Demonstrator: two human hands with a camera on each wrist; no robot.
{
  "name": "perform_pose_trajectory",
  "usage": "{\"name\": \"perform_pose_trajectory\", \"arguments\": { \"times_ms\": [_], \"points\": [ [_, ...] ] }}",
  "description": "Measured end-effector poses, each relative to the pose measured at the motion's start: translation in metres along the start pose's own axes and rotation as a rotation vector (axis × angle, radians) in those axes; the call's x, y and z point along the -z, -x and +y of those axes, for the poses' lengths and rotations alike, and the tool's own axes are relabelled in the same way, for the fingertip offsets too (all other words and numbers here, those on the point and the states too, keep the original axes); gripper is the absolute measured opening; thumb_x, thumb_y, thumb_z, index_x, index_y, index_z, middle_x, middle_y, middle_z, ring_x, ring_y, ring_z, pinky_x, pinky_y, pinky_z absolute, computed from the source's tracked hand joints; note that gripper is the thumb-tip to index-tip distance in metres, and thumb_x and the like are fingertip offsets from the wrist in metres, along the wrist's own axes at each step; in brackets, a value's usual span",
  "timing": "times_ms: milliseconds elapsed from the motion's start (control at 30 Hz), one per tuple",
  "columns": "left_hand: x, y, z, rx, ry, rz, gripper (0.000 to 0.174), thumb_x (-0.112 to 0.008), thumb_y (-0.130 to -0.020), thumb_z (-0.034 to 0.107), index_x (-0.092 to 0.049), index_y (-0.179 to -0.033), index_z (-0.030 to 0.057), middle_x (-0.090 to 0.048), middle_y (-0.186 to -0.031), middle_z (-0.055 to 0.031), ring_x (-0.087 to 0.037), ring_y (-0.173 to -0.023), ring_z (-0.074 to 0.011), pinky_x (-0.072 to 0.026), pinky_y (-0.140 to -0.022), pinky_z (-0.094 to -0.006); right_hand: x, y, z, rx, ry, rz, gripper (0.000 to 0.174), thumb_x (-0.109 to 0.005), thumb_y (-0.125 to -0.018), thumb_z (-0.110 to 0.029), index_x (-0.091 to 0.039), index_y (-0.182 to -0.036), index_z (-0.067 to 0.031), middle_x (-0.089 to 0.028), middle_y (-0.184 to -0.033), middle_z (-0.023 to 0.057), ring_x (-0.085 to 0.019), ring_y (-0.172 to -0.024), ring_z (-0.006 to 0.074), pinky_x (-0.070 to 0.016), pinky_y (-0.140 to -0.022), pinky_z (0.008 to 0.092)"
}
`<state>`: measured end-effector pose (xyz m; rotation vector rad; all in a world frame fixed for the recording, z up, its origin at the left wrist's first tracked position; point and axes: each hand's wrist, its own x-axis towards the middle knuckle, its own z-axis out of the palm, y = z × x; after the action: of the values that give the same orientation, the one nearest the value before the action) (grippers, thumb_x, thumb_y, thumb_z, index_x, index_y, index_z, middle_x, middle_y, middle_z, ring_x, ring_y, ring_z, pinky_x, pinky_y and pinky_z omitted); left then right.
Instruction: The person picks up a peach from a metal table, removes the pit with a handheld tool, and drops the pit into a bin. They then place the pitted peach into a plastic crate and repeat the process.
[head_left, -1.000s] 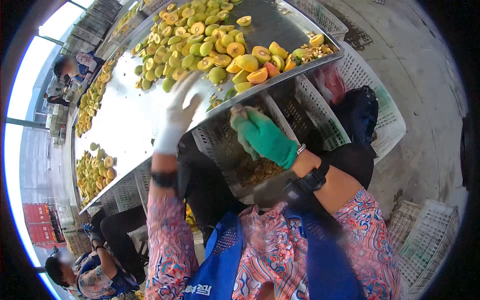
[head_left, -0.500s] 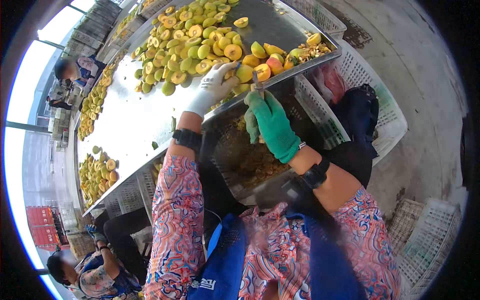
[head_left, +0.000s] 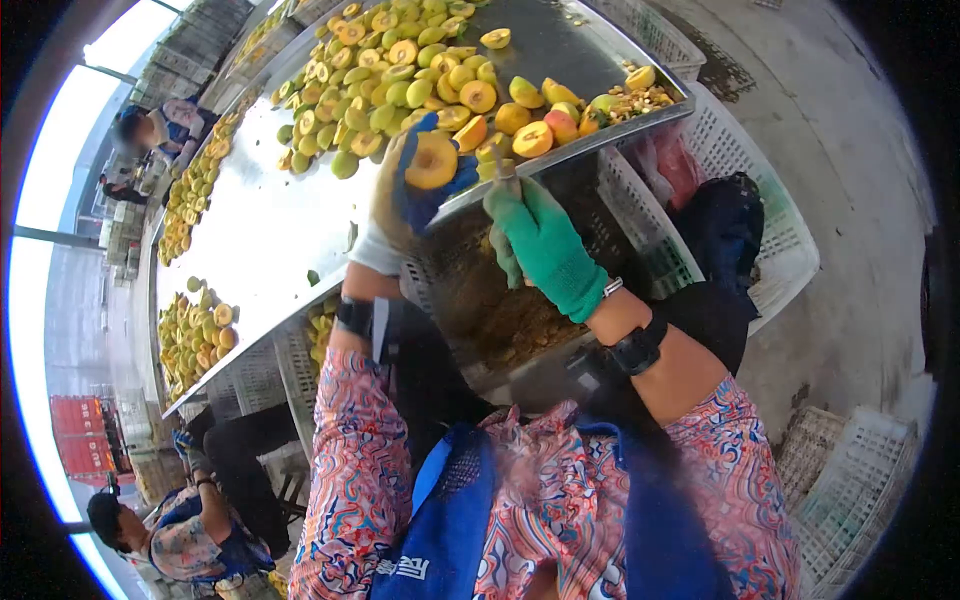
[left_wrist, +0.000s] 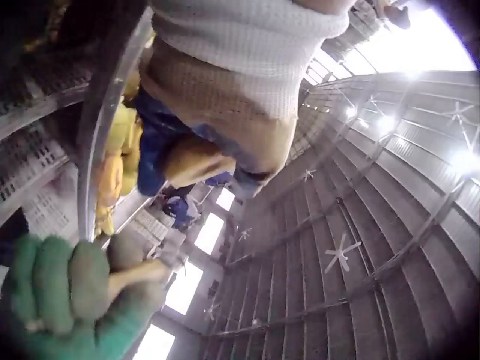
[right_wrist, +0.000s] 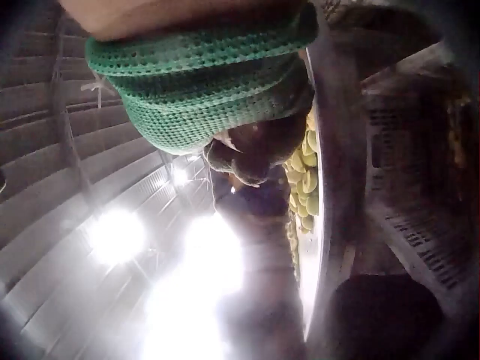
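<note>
- Two gloved hands work at the near edge of the long stainless-steel sorting table [head_left: 250, 240].
- Your left hand [head_left: 400, 205], in a white knit glove with a blue palm, grips one yellow-orange fruit half [head_left: 432, 160]. The cut face is turned up, just above the table edge.
- Your right hand [head_left: 545, 250], in a green knit glove, is closed round a small short-handled cutting tool [head_left: 499, 165]. The tool tip stands just beside the fruit half.
- Whether a stone sits in that half cannot be told.
- Judged done: many halved fruits lie cut face up in the green-and-yellow fruit pile [head_left: 400, 70]. Brown scraps [head_left: 510, 325] lie in the white slatted plastic crate [head_left: 645, 225] below the edge.
- Judged left: the half in hand and the uncut green fruits in the pile.
</note>
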<state>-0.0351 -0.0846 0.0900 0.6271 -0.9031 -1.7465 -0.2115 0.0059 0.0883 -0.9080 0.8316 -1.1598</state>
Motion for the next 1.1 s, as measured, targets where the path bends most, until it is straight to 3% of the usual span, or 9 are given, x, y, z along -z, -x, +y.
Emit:
{"name": "perform_pose_trajectory", "arguments": {
  "times_ms": [33,133,167,567,667,767,867,967,1100],
  "points": [
    [-0.006,0.013,-0.001,0.005,0.063,0.030,0.047,-0.052,-0.093,0.035,-0.044,-0.125,0.0008,-0.057,-0.108,-0.0165,-0.059,-0.101,-0.0292,-0.0494,-0.091,-0.0456,-0.003,0.001,0.000,0.013,0.090,-0.032,0.029,-0.054,-0.092,-0.033,-0.051,-0.093,-0.0037,-0.054,-0.057,0.0077,-0.054,-0.044,0.0202,-0.0425,-0.040,0.0330],
    [-0.022,0.042,-0.009,0.012,0.240,0.089,0.051,-0.051,-0.094,0.041,-0.044,-0.124,0.0011,-0.057,-0.112,-0.0186,-0.058,-0.102,-0.0329,-0.0468,-0.094,-0.0496,-0.014,-0.004,0.031,0.458,0.552,0.045,0.026,-0.056,-0.092,-0.028,-0.050,-0.096,-0.0025,-0.055,-0.064,0.0137,-0.058,-0.054,0.0265,-0.0448,-0.050,0.0388],
    [-0.027,0.049,-0.012,0.010,0.285,0.105,0.050,-0.051,-0.094,0.041,-0.045,-0.123,0.0008,-0.056,-0.113,-0.0198,-0.058,-0.103,-0.0349,-0.0464,-0.094,-0.0508,-0.015,0.002,0.025,0.386,0.603,0.006,0.027,-0.058,-0.090,-0.027,-0.049,-0.095,-0.0015,-0.058,-0.071,0.0206,-0.062,-0.070,0.0386,-0.0441,-0.059,0.0460],
    [-0.053,0.072,-0.031,-0.259,-0.124,0.354,0.034,-0.049,-0.097,0.025,-0.048,-0.122,0.0024,-0.054,-0.114,-0.0127,-0.060,-0.093,-0.0263,-0.0550,-0.079,-0.0401,-0.025,0.012,0.042,0.315,0.881,0.040,0.025,-0.056,-0.089,-0.021,-0.045,-0.098,-0.0003,-0.059,-0.072,0.0266,-0.058,-0.069,0.0461,-0.0442,-0.055,0.0506],
    [-0.059,0.071,-0.037,-0.313,-0.218,0.399,0.035,-0.049,-0.096,0.025,-0.048,-0.122,0.0016,-0.056,-0.109,-0.0114,-0.061,-0.090,-0.0234,-0.0547,-0.078,-0.0380,-0.021,0.007,0.061,0.472,0.715,0.015,0.024,-0.054,-0.090,-0.019,-0.046,-0.099,0.0007,-0.056,-0.068,0.0274,-0.057,-0.063,0.0460,-0.0439,-0.053,0.0506],
    [-0.052,0.071,-0.042,-0.364,-0.336,0.427,0.037,-0.050,-0.096,0.026,-0.048,-0.122,-0.0004,-0.058,-0.105,-0.0112,-0.061,-0.087,-0.0213,-0.0541,-0.077,-0.0354,-0.020,-0.002,0.076,0.608,0.491,-0.001,0.023,-0.052,-0.093,-0.023,-0.049,-0.098,-0.0016,-0.055,-0.060,0.0196,-0.055,-0.047,0.0352,-0.0414,-0.043,0.0433],
    [-0.043,0.072,-0.046,-0.434,-0.357,0.373,0.039,-0.050,-0.095,0.027,-0.048,-0.122,-0.0020,-0.059,-0.103,-0.0119,-0.061,-0.087,-0.0201,-0.0533,-0.077,-0.0335,-0.015,0.022,0.014,-0.234,0.095,-0.384,0.031,-0.052,-0.092,-0.030,-0.053,-0.095,0.0007,-0.058,-0.063,0.0101,-0.057,-0.050,0.0225,-0.0454,-0.046,0.0350],
    [-0.045,0.075,-0.046,-0.492,-0.344,0.327,0.040,-0.050,-0.095,0.027,-0.048,-0.122,-0.0027,-0.059,-0.104,-0.0129,-0.061,-0.087,-0.0201,-0.0532,-0.077,-0.0334,-0.013,0.021,0.015,-0.299,-0.134,-0.502,0.032,-0.051,-0.093,-0.033,-0.054,-0.094,-0.0014,-0.053,-0.061,0.0010,-0.050,-0.048,0.0098,-0.0416,-0.042,0.0268],
    [-0.033,0.079,-0.043,-0.456,-0.565,0.300,0.036,-0.046,-0.097,0.025,-0.048,-0.123,-0.0004,-0.058,-0.108,-0.0132,-0.061,-0.094,-0.0209,-0.0539,-0.080,-0.0340,-0.024,0.029,0.008,-0.189,0.073,-0.379,0.024,-0.049,-0.096,-0.034,-0.049,-0.088,-0.0113,-0.045,-0.053,-0.0011,-0.040,-0.037,0.0095,-0.0305,-0.033,0.0247]
  ]
}}
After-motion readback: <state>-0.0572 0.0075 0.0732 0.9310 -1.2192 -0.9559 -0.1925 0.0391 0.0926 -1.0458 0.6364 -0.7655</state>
